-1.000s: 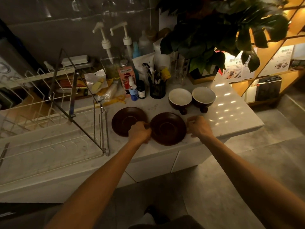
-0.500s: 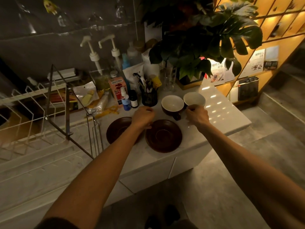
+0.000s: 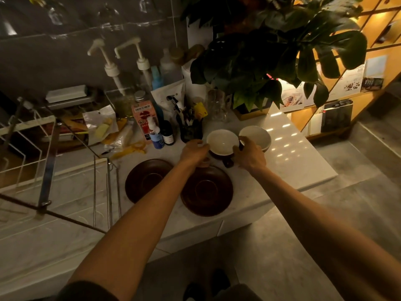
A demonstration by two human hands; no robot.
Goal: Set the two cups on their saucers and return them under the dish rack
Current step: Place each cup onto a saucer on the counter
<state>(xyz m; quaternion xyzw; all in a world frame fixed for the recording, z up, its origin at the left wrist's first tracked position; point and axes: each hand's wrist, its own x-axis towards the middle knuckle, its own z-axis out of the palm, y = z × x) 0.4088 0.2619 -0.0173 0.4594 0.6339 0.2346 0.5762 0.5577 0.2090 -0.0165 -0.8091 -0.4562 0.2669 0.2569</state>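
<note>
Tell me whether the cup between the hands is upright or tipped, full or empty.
Upright and empty: the near cup sits mouth-up on the counter, its pale inside bare, with the left hand and right hand at its sides.

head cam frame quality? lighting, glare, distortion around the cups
Head view: dim and warm overall, brightest at the lit shelving upper right. Small bright patches on the countertop right of the two cups, whose pale insides stand out; dark saucers show little detail. Wide-angle bends the dish rack.

Cups glossy glazed ceramic; saucers satin dark brown; countertop polished marble-look.
</note>
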